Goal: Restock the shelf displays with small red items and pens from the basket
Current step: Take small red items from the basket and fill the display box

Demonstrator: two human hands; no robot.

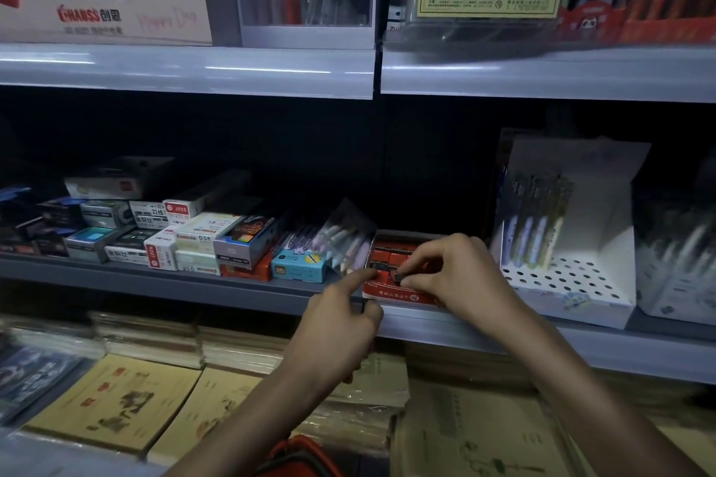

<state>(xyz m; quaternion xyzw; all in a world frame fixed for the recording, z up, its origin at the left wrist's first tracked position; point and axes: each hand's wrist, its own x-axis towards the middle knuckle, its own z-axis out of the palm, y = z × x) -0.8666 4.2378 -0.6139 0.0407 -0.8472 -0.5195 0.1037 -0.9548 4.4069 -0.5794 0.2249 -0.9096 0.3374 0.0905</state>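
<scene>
Pinched in the right hand [457, 275], a small red item [399, 277] hovered over the red display box [403, 297], apparently holding rows of the same. The left hand [337, 325] pressed one straight forefinger on the box's corner; whether its curled fingers held anything could not be told.

Left forefinger [358, 277] straight, right fingers [424, 256] pinched.

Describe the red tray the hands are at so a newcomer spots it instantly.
On the middle grey shelf, look between the light blue box and the white perforated pen stand. The red tray sits at the front edge: the only low, open red box, with the right hand pinching a small dark item over it.
</scene>
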